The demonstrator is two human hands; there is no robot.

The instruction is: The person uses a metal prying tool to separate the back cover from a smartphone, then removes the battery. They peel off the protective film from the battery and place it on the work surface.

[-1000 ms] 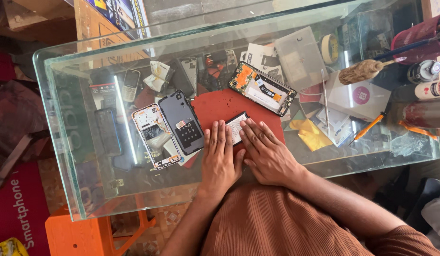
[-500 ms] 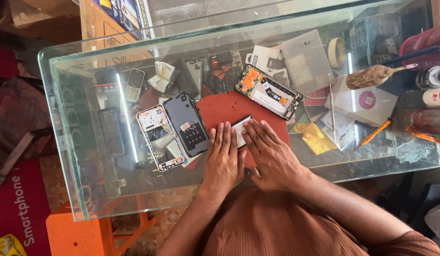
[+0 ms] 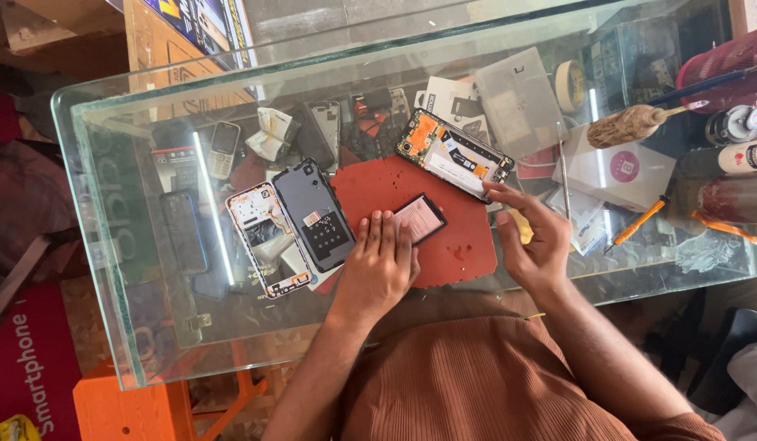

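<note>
Two hands: on red mat (image 3: 443, 237).
Left hand (image 3: 378, 265): flat, fingers spread, pinning small battery (image 3: 419, 218) — nothing gripped.
Right hand (image 3: 533, 237): open, fingertips touching opened phone (image 3: 454, 155) — long axis runs up-left.

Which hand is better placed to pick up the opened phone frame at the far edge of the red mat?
Probably the right hand: its fingertips already reach the near end of the opened phone frame. The left hand lies flat on the red mat, beside the small dark battery, farther from the frame.

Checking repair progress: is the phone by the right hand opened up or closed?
Opened up: the phone lies with orange and white internals exposed.
</note>
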